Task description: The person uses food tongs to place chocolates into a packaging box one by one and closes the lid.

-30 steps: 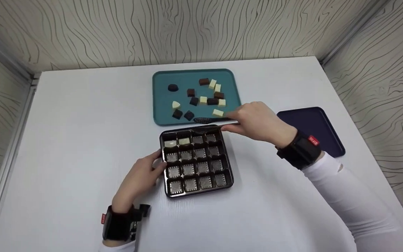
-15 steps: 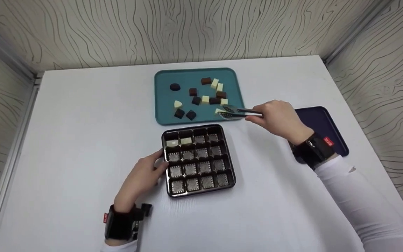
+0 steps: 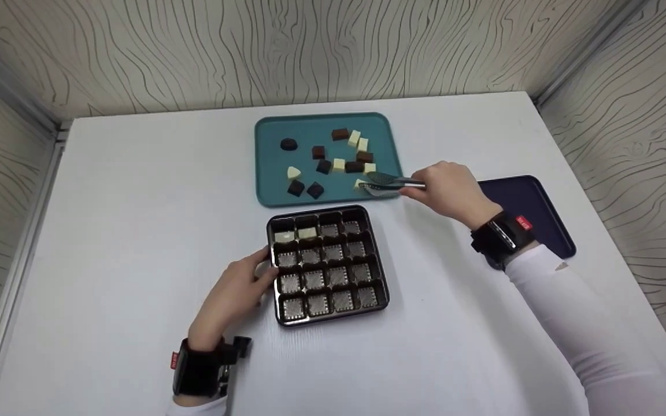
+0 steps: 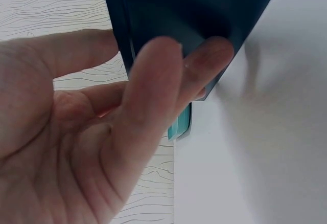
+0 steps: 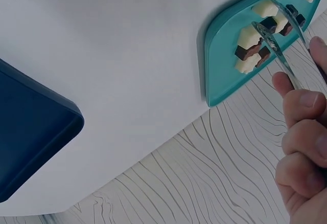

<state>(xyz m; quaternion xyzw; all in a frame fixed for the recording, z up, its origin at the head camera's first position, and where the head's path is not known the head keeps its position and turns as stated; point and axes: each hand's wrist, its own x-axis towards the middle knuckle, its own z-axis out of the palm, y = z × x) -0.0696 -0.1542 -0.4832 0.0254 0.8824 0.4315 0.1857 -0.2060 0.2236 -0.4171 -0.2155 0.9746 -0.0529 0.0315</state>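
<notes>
wrist view alone shows palm [image 4: 61, 175] of spread left hand [image 3: 235, 289]; right hand [image 3: 451, 190] pinches tongs [image 3: 384, 178].

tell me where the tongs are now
In the head view, the tongs are in the right hand, tips by a white chocolate piece toward the near right corner of the teal tray.

The compartment box [image 3: 313, 279] is dark, with a four-by-four grid of square cells, and lies flat on the table, open side up. Two pale chocolate pieces [image 3: 307, 233] occupy the two leftmost cells of the far row; the textured floors of the other fourteen cells are exposed. The tongs [image 3: 388, 179], with dark perforated heads, extend over the near-right part of the teal tray [image 3: 269, 127], jaws parted. A cream chocolate piece [image 3: 358, 184], partly hidden, sits at the tips; contact cannot be determined.
</notes>
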